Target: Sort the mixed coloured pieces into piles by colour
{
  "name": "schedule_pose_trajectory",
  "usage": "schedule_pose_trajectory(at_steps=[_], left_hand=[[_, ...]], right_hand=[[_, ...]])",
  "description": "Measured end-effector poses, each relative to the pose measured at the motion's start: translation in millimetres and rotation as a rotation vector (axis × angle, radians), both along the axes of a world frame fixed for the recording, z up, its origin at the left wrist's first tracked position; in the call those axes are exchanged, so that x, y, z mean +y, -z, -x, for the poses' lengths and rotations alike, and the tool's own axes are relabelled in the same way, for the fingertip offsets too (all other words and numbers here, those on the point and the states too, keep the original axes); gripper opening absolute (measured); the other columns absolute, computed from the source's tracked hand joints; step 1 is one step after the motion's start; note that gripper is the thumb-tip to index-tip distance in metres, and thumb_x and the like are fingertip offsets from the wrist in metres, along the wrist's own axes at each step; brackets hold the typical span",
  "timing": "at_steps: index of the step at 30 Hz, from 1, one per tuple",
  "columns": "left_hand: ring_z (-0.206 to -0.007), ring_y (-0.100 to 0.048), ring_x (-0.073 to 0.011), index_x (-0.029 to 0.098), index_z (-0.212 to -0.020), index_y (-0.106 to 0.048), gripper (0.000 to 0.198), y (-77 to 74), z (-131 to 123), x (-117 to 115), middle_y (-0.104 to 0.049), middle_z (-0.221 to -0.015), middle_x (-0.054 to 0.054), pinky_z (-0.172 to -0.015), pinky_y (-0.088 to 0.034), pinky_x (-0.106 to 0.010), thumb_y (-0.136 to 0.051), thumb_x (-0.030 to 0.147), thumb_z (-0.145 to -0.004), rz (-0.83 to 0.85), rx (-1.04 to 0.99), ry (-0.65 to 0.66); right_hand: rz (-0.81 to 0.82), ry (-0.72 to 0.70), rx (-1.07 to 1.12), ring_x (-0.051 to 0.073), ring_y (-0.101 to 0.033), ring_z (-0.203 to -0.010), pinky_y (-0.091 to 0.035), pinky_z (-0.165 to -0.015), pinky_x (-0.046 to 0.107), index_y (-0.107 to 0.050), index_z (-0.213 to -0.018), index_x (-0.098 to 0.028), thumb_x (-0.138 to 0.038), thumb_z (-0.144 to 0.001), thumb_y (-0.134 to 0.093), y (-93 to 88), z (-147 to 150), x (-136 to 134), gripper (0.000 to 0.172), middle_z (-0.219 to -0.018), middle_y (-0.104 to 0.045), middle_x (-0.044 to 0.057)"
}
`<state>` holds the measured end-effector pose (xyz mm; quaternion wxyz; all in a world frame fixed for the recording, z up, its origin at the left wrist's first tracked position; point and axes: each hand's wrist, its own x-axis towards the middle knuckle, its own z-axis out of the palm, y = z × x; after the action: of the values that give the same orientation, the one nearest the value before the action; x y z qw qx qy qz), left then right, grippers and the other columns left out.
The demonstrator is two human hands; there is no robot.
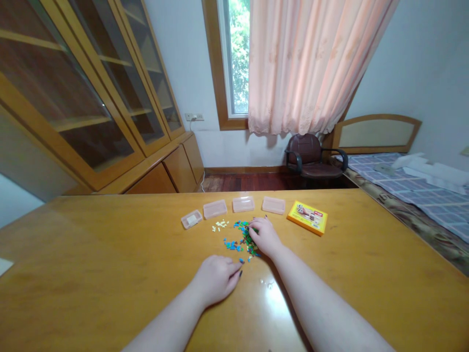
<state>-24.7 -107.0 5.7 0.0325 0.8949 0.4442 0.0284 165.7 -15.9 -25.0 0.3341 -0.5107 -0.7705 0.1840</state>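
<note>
My left hand (217,279) rests low on the table, its index finger stretched towards a small blue piece (241,260) at its tip. Thumb and index finger are apart, with nothing seen between them. Over a mixed pile of small green, blue and dark red plastic pieces (244,239) lies my right hand (266,236), fingers spread and touching the pile's right side. It hides part of the pile. Several blue pieces (232,245) lie loosely grouped left of the pile. Pale yellow pieces (220,225) form a separate cluster further back.
Beyond the pieces stand three pale pink trays, a left one (215,209), a middle one (243,204) and a right one (273,205). A smaller box (191,219) at far left holds something white. A yellow box (308,217) lies at the right on the wooden table (91,264).
</note>
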Motion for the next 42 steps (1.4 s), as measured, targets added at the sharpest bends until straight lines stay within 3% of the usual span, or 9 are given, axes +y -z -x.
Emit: schedule_pose_trajectory(at_steps=[3, 6, 12, 18, 23, 29, 36, 42], left_hand=[[-0.076, -0.064, -0.0214, 0.027, -0.119, -0.057, 0.038, 4.9, 5.4, 7.6, -0.07, -0.088, -0.006, -0.067, -0.047, -0.032, -0.038, 0.035, -0.087, 0.055, 0.008, -0.12], [-0.086, -0.064, -0.0231, 0.025, -0.129, -0.047, 0.045, 8.0, 6.8, 11.3, -0.068, -0.1, -0.009, -0.072, -0.048, -0.032, -0.036, 0.038, -0.088, 0.089, 0.006, -0.226], [-0.082, -0.063, -0.0215, 0.03, -0.131, -0.044, 0.046, 6.2, -12.0, -0.6, -0.068, -0.092, -0.007, -0.075, -0.048, -0.032, -0.039, 0.041, -0.087, 0.142, 0.003, -0.094], [-0.081, -0.063, -0.0208, 0.03, -0.127, -0.049, 0.041, 8.3, -19.4, -2.1, -0.068, -0.09, -0.007, -0.074, -0.048, -0.033, -0.038, 0.039, -0.088, 0.138, 0.02, -0.05], [-0.086, -0.064, -0.021, 0.029, -0.123, -0.054, 0.039, 10.6, -8.0, 4.0, -0.069, -0.097, -0.006, -0.078, -0.049, -0.033, -0.037, 0.035, -0.088, 0.156, -0.087, -0.101], [-0.096, -0.063, -0.0194, 0.027, -0.115, -0.062, 0.038, 10.0, 10.5, 17.3, -0.067, -0.11, -0.004, -0.085, -0.047, -0.03, -0.038, 0.037, -0.087, 0.245, -0.275, -0.257], [-0.091, -0.064, -0.0195, 0.029, -0.104, -0.068, 0.035, -2.9, 41.4, 24.8, -0.071, -0.101, -0.003, -0.082, -0.046, -0.029, -0.039, 0.039, -0.086, 0.302, -0.245, -0.24], [-0.106, -0.059, -0.0238, 0.026, -0.12, -0.059, 0.042, -0.5, 67.4, 36.1, -0.062, -0.119, -0.007, -0.089, -0.044, -0.034, -0.04, 0.039, -0.085, 0.226, -0.134, -0.461]], right_hand=[[0.005, -0.004, 0.003, 0.018, -0.058, -0.094, -0.024, -0.102, 0.039, -0.069, -0.079, -0.022, -0.022, -0.082, -0.051, -0.7, 0.0, 0.0, 0.018, -0.093, -0.069, 0.004], [0.006, -0.003, 0.001, 0.018, -0.058, -0.093, -0.023, -0.103, 0.04, -0.069, -0.078, -0.022, -0.022, -0.082, -0.051, -2.0, 0.1, -0.6, 0.019, -0.093, -0.069, 0.004], [0.011, -0.001, -0.012, 0.018, -0.059, -0.092, -0.026, -0.101, 0.038, -0.069, -0.077, -0.022, -0.022, -0.082, -0.051, -2.9, 0.2, -1.2, 0.019, -0.092, -0.069, 0.004], [-0.009, -0.001, -0.013, 0.017, -0.059, -0.091, -0.026, -0.101, 0.038, -0.068, -0.077, -0.021, -0.022, -0.083, -0.05, -1.5, -0.5, -1.3, 0.019, -0.09, -0.068, 0.004], [-0.007, -0.002, -0.014, 0.018, -0.058, -0.094, -0.028, -0.1, 0.038, -0.069, -0.079, -0.021, -0.023, -0.083, -0.05, 0.2, -0.8, -0.2, 0.019, -0.092, -0.068, 0.005], [0.014, -0.013, -0.014, 0.018, -0.058, -0.092, -0.03, -0.098, 0.037, -0.069, -0.079, -0.021, -0.022, -0.082, -0.051, -0.7, -1.1, 0.5, 0.019, -0.091, -0.069, 0.005], [0.018, -0.018, -0.015, 0.017, -0.058, -0.088, -0.034, -0.094, 0.034, -0.068, -0.078, -0.021, -0.022, -0.083, -0.05, -1.5, -0.7, -0.7, 0.019, -0.088, -0.068, 0.004], [0.011, -0.018, -0.018, 0.017, -0.058, -0.086, -0.034, -0.092, 0.033, -0.067, -0.075, -0.021, -0.022, -0.083, -0.049, -0.6, -0.5, -0.7, 0.02, -0.085, -0.067, 0.003]])
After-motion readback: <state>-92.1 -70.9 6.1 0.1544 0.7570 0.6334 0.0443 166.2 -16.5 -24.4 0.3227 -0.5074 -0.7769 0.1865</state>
